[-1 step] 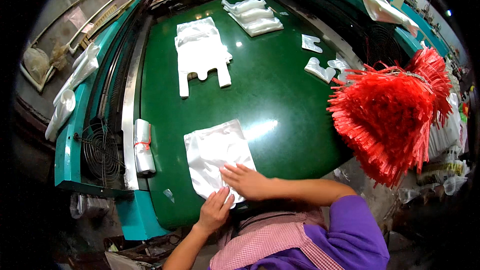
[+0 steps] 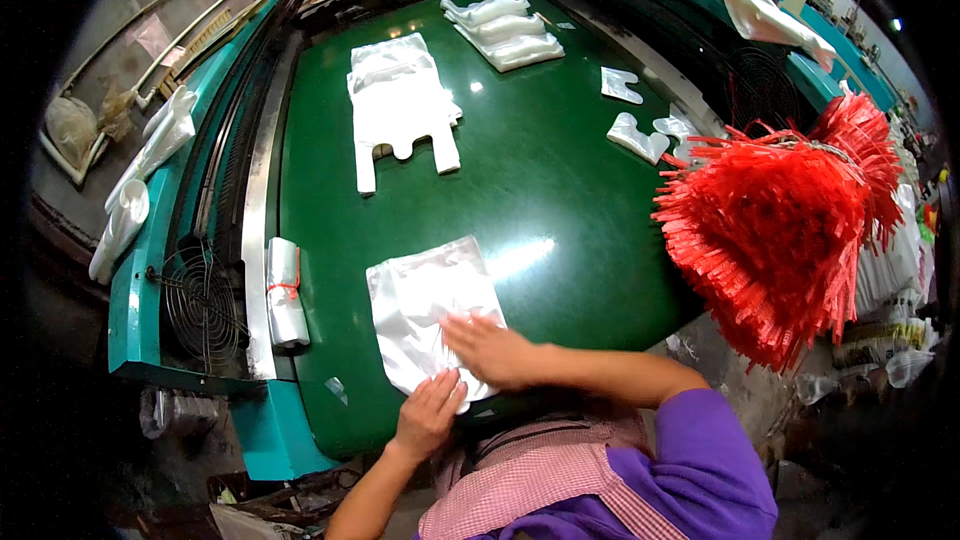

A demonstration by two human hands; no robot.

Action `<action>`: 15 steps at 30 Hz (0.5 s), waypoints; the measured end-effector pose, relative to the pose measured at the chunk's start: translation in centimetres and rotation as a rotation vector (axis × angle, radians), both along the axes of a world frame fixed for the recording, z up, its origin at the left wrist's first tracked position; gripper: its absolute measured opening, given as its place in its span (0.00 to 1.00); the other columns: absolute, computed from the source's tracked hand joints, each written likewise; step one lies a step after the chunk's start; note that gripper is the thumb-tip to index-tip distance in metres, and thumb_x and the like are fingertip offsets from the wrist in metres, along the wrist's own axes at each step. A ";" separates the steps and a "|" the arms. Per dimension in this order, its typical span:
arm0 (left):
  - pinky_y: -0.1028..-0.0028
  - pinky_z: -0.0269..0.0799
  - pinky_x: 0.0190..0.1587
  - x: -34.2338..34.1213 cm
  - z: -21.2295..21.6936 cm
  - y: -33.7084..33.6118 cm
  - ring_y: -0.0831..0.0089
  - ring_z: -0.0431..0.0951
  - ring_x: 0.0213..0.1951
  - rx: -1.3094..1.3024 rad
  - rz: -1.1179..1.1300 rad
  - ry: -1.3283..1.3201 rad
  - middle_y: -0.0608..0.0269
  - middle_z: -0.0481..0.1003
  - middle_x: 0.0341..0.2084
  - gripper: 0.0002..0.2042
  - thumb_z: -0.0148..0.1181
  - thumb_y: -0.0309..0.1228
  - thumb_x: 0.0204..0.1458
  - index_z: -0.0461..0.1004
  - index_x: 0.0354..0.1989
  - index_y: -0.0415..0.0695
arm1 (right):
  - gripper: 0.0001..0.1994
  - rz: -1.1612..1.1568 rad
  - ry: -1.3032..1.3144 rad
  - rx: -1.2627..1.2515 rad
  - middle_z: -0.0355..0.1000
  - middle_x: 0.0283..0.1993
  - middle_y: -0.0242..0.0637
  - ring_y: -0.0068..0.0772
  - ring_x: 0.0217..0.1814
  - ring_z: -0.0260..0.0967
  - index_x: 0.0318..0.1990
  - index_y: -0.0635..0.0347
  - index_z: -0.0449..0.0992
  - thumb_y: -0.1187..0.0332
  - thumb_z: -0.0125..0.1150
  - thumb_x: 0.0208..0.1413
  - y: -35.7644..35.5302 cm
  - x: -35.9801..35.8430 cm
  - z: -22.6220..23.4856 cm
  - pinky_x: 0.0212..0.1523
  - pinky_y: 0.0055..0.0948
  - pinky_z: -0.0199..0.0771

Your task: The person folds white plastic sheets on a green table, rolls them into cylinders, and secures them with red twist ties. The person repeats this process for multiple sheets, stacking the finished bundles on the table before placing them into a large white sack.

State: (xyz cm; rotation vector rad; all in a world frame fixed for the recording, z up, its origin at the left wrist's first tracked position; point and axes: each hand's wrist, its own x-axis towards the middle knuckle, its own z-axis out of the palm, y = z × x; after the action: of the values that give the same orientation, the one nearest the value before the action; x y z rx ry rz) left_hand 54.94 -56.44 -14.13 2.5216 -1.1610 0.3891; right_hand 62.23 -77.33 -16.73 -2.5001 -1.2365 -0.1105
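A folded stack of thin white plastic bags lies at the near edge of the green table. My right hand rests flat across its lower right part, fingers stretched out to the left. Beside it, my left hand presses on the stack's near edge with the fingers extended, close to the right wrist. Neither hand grips anything. Under the hands, part of the stack's near edge is hidden.
White handled bags lie farther off on the green table, with folded bags behind them. Left stands a tied roll. Plastic offcuts lie to the right. A bundle of red plastic strips overhangs the right edge.
My right hand has slid slightly away from me over the bags. The left hand has shifted only a little and stays on the near edge.
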 end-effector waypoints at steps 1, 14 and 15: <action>0.65 0.69 0.53 1.2 0.3 -0.6 0.61 0.75 0.50 -0.037 0.000 -0.017 0.55 0.75 0.47 0.16 0.51 0.22 0.49 0.73 0.48 0.41 | 0.31 -0.087 0.117 -0.046 0.46 0.70 0.55 0.52 0.72 0.44 0.63 0.71 0.55 0.61 0.50 0.56 -0.5 1.7 1.4 0.70 0.43 0.42; 0.64 0.72 0.44 6.1 1.3 -0.1 0.61 0.75 0.43 -0.040 0.142 -0.060 0.52 0.73 0.45 0.17 0.62 0.30 0.46 0.73 0.46 0.43 | 0.37 -0.104 0.085 0.049 0.51 0.68 0.55 0.54 0.73 0.43 0.61 0.69 0.58 0.53 0.61 0.49 -0.4 0.8 2.6 0.68 0.48 0.48; 0.61 0.68 0.52 4.7 3.0 -0.9 0.60 0.73 0.47 0.059 0.118 0.013 0.54 0.72 0.46 0.21 0.63 0.31 0.45 0.71 0.49 0.41 | 0.36 -0.085 0.074 0.114 0.51 0.67 0.56 0.56 0.72 0.44 0.60 0.68 0.60 0.55 0.63 0.48 -0.4 0.6 2.2 0.67 0.48 0.49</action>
State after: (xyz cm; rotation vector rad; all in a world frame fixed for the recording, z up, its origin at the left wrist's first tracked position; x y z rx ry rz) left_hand 59.68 -57.33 -11.17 2.6484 -1.0364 0.3721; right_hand 62.86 -77.75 -14.56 -2.4354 -1.0645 -0.1062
